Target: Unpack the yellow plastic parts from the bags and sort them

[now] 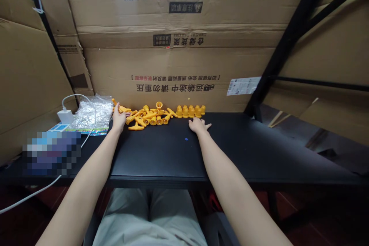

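My left hand [118,118] is at the left end of a loose pile of yellow plastic parts [150,115]. Its fingers are apart and touch yellow T-shaped handles [124,109] there; no firm grip shows. The pile mixes T-shaped handles with bell-shaped cups, some showing their hollow ends. Right of it, yellow cups [185,111] stand upright in short, tight rows. My right hand [198,125] rests on the table just in front of these cups, one finger spread to the right. Some of its fingertips are hidden behind the hand.
A clear plastic bag [93,113] lies on the black table [155,153], left of the pile. Beside it are a white charger [65,116] with a cable and a blurred item [53,152]. A cardboard wall [173,59] closes the back; a black post [276,61] rises at right.
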The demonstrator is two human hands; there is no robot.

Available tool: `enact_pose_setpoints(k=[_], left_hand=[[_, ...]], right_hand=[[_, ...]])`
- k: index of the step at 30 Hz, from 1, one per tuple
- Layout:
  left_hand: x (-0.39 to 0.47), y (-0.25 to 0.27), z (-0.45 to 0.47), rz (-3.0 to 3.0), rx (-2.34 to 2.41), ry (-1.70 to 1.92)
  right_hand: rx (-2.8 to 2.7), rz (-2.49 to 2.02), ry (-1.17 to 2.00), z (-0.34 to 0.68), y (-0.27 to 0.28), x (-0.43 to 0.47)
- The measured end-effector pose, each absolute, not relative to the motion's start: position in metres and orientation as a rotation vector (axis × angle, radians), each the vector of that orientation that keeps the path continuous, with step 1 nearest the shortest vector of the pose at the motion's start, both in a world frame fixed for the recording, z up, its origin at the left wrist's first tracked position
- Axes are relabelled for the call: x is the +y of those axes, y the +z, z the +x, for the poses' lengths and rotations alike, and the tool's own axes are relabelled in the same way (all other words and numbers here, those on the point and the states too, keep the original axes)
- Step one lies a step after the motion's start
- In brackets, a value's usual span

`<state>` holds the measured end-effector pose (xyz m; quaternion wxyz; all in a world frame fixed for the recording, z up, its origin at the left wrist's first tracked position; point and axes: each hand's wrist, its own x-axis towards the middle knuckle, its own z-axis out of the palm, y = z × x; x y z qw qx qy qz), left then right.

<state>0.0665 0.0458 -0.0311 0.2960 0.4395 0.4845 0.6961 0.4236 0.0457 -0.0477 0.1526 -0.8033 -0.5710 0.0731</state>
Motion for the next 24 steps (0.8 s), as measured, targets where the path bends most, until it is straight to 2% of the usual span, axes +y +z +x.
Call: enact_pose_setpoints(k=[9, 24], left_hand=[[0.052, -0.042, 0.042, 1.752, 1.776, 1.757], [0.069, -0.062, 0.024, 1.771, 2.013, 1.309]], right_hand=[[-1.665, -2.284, 0.198, 0.422, -0.049, 0.045], [-1.672, -2.27, 0.207, 0.42, -0.047, 0.041]])
